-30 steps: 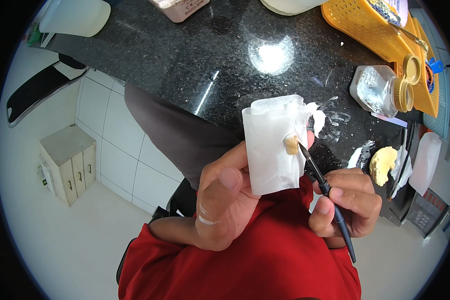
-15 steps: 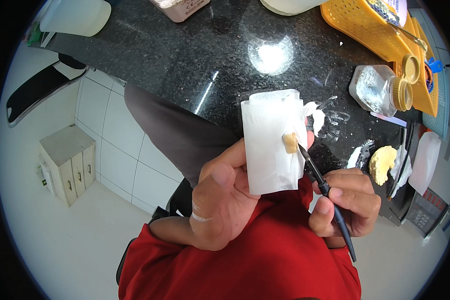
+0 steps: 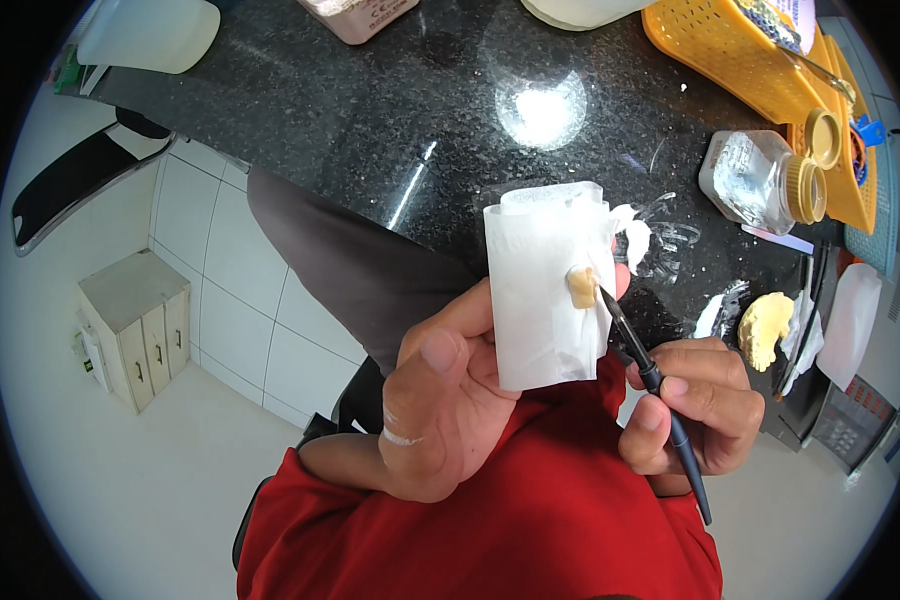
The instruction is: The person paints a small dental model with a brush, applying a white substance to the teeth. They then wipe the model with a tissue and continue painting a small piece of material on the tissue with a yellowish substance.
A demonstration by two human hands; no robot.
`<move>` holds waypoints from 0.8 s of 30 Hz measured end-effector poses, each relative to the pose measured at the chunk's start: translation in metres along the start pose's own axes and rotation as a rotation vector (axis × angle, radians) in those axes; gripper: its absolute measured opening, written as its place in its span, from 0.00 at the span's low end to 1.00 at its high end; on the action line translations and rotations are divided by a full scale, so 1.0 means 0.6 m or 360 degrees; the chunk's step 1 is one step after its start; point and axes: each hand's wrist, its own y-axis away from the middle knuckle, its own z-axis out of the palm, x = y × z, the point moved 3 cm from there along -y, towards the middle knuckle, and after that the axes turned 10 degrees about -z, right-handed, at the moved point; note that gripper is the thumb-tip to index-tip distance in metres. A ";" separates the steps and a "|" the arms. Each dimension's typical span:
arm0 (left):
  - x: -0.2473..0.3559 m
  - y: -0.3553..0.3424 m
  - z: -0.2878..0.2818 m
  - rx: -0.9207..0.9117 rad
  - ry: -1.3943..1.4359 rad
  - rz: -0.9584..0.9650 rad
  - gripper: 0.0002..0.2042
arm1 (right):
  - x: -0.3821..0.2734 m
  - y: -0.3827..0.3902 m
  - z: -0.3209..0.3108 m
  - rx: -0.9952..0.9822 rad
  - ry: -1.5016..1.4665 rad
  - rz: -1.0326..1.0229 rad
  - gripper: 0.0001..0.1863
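Observation:
My left hand [image 3: 435, 405] is closed around a folded white tissue [image 3: 535, 330], held up over my lap at the counter's front edge. On the tissue's right part sits a small tan, tooth-like piece [image 3: 583, 288]. Fingertips of this hand show behind the tissue's right edge. In a pen grip, my right hand [image 3: 695, 405] holds a slim dark brush [image 3: 653, 378]. Its tip points up and left and ends at the right side of the tan piece; whether it touches cannot be made out.
White paste smears [image 3: 638, 240] mark the dark speckled counter [image 3: 370, 130]. To the right lie a clear jar [image 3: 745, 180] with a gold lid, a yellow dental cast [image 3: 766, 330] and dark-handled tools [image 3: 808, 320]. Yellow baskets [image 3: 710, 65] stand at the far right, a translucent bowl [image 3: 150, 35] far left.
The tissue and the tan piece have shifted very slightly. The brush tip is a little farther right from the piece's face, near its edge. Both grips stay the same.

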 end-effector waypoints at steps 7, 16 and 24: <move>0.013 -0.003 0.028 0.0372 -0.0226 -0.0157 0.40 | 0.001 -0.002 0.000 -0.0025 -0.0007 0.0012 0.14; 0.009 -0.003 0.026 0.0373 -0.0214 -0.0123 0.41 | 0.002 0.002 -0.002 -0.0017 -0.0050 0.0022 0.13; -0.013 0.001 -0.013 -0.0061 0.0057 0.0058 0.41 | 0.001 -0.001 -0.002 -0.0043 -0.0050 0.0017 0.13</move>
